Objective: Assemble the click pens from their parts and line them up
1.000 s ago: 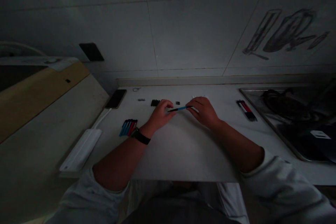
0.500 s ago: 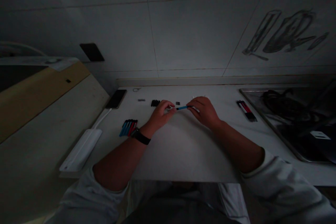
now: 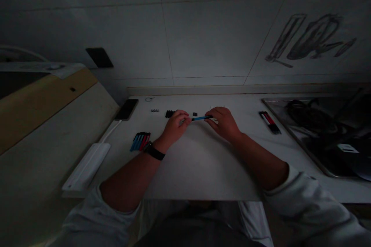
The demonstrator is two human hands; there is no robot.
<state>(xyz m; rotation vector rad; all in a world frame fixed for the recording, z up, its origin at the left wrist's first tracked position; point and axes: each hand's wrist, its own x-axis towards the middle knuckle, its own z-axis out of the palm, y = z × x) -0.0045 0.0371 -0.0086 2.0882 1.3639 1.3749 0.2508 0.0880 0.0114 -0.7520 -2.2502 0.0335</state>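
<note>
Between my two hands lies a blue pen (image 3: 199,118) with dark ends, held level above the white table (image 3: 203,166). My left hand (image 3: 176,124) pinches its left end, and my right hand (image 3: 222,120) grips the dark right end. Just behind my left hand sit several small black parts (image 3: 169,114). A small dark piece (image 3: 195,114) lies beyond the pen. Thin clear pieces, partly hidden, are behind my right hand. Several blue and red pens (image 3: 140,141) lie side by side near my left wrist.
A row of tiny springs (image 3: 155,110) lies at the back left, near a phone (image 3: 126,109) and a white power strip (image 3: 86,166). To the right are a red and black pack (image 3: 269,122) and a metal-rimmed tray (image 3: 292,139) holding dark items.
My right hand's fingers have shifted along the pen, so more of its blue barrel and dark right end show. The whole view has drifted slightly.
</note>
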